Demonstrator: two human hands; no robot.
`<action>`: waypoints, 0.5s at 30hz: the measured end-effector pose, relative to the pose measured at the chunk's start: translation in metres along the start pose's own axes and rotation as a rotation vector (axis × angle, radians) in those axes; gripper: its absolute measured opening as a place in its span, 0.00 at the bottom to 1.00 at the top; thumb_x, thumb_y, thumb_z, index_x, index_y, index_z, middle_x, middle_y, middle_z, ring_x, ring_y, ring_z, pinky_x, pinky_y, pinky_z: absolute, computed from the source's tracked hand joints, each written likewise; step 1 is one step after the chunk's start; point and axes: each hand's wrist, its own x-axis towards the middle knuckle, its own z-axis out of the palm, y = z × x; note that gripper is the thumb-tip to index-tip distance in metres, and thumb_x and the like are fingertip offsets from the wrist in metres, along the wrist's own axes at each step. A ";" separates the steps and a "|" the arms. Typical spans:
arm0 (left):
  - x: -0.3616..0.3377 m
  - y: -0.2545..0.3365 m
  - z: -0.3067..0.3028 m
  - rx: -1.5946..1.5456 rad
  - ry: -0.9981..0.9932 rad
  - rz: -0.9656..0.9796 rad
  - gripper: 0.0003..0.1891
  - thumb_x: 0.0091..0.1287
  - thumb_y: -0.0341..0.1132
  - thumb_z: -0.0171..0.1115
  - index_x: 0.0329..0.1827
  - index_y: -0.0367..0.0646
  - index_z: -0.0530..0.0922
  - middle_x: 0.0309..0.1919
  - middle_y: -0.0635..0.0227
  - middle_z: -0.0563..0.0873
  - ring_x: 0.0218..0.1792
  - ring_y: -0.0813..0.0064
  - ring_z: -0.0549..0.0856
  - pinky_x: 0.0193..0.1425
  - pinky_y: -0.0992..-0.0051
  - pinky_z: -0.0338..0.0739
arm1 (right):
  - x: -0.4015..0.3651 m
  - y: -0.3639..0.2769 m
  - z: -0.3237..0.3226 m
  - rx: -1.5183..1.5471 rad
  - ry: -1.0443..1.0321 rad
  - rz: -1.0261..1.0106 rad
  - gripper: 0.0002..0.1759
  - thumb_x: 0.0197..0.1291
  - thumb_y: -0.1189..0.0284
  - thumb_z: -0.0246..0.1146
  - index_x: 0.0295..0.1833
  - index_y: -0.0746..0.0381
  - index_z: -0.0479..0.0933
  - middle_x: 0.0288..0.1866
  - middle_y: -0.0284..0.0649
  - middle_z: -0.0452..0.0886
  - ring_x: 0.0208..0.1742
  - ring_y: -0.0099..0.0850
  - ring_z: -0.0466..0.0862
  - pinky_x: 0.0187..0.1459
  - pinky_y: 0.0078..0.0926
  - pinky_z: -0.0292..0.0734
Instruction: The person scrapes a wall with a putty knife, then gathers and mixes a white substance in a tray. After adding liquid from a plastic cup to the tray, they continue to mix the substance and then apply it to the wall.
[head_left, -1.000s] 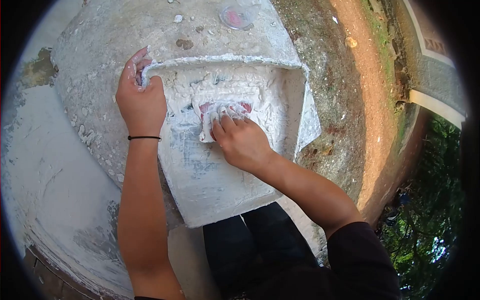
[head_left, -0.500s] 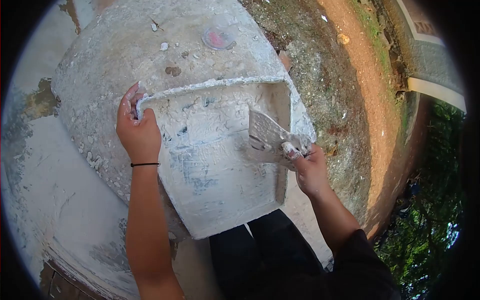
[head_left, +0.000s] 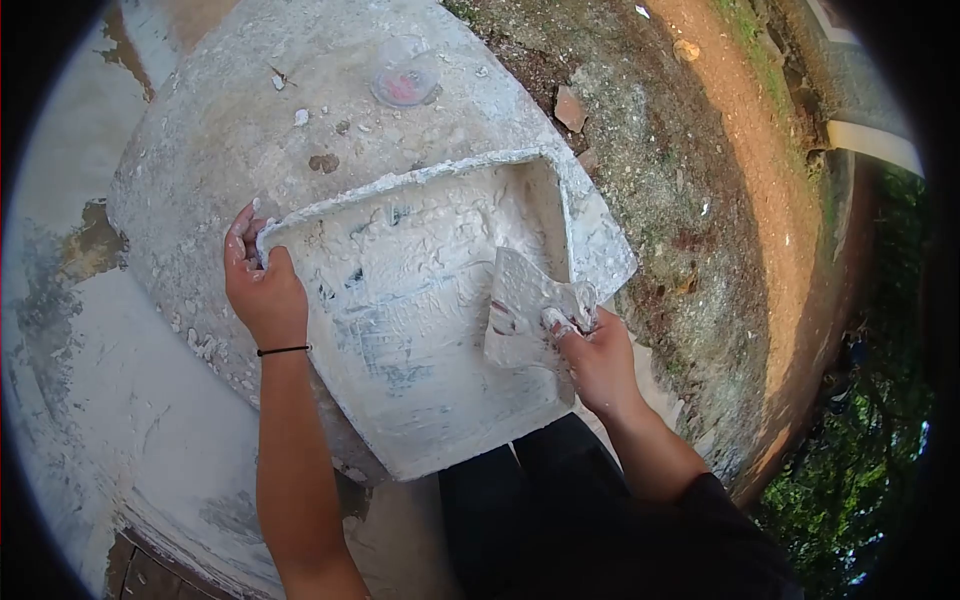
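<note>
My left hand (head_left: pixel 262 290) grips the left rim of a shallow plaster-caked tray (head_left: pixel 345 412), thumb inside and fingers outside. White residue coats those fingertips. In my right hand (head_left: pixel 597 358) is a wide putty knife (head_left: pixel 522 305), held by its smeared handle. Its blade is coated in wet white paste and hangs over the right part of the tray. Thick, lumpy paste (head_left: pixel 440 225) lies along the tray's far side, while a thinner scraped layer with bluish patches covers the middle.
The tray rests partly on a rough, whitish-grey slab (head_left: pixel 215 130). Upon that slab lie a clear round plastic lid (head_left: pixel 405 85) with pink in it and small white crumbs. Dirt ground (head_left: pixel 640 170) with a reddish shard (head_left: pixel 570 109) lies to the right.
The putty knife and my right hand have moved down and slightly left over the tray. My left hand keeps its hold on the rim. The view has shifted a little.
</note>
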 end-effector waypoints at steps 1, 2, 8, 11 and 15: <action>0.000 0.001 0.000 0.010 0.005 -0.011 0.26 0.53 0.17 0.47 0.58 0.38 0.72 0.44 0.64 0.77 0.46 0.74 0.77 0.54 0.78 0.69 | 0.005 -0.011 0.001 -0.344 0.009 -0.126 0.11 0.58 0.74 0.58 0.44 0.69 0.77 0.33 0.46 0.83 0.36 0.36 0.84 0.40 0.32 0.75; 0.000 0.002 0.000 0.020 0.010 -0.021 0.26 0.54 0.17 0.47 0.59 0.38 0.71 0.44 0.64 0.77 0.46 0.74 0.77 0.54 0.78 0.69 | 0.011 -0.019 0.003 -0.339 0.006 -0.124 0.11 0.58 0.74 0.58 0.44 0.69 0.77 0.33 0.46 0.83 0.36 0.36 0.84 0.40 0.32 0.75; 0.000 0.003 -0.001 0.010 -0.012 -0.058 0.28 0.54 0.17 0.47 0.62 0.36 0.68 0.49 0.62 0.76 0.51 0.74 0.75 0.60 0.78 0.65 | 0.033 -0.032 0.014 -0.638 0.162 -0.273 0.12 0.50 0.76 0.58 0.41 0.70 0.76 0.31 0.58 0.80 0.37 0.54 0.81 0.39 0.39 0.74; 0.000 0.005 -0.001 0.004 -0.009 -0.069 0.28 0.54 0.17 0.47 0.62 0.36 0.68 0.49 0.62 0.76 0.51 0.74 0.75 0.60 0.78 0.65 | 0.033 -0.034 0.018 -0.590 0.186 -0.213 0.12 0.49 0.77 0.58 0.41 0.71 0.76 0.31 0.56 0.80 0.37 0.53 0.81 0.40 0.39 0.75; 0.001 0.004 0.000 0.025 -0.013 -0.075 0.28 0.54 0.17 0.47 0.62 0.36 0.68 0.49 0.62 0.76 0.51 0.74 0.75 0.60 0.78 0.65 | 0.027 -0.011 0.005 -0.431 0.153 -0.237 0.12 0.50 0.77 0.57 0.41 0.71 0.76 0.31 0.54 0.81 0.36 0.48 0.83 0.39 0.37 0.75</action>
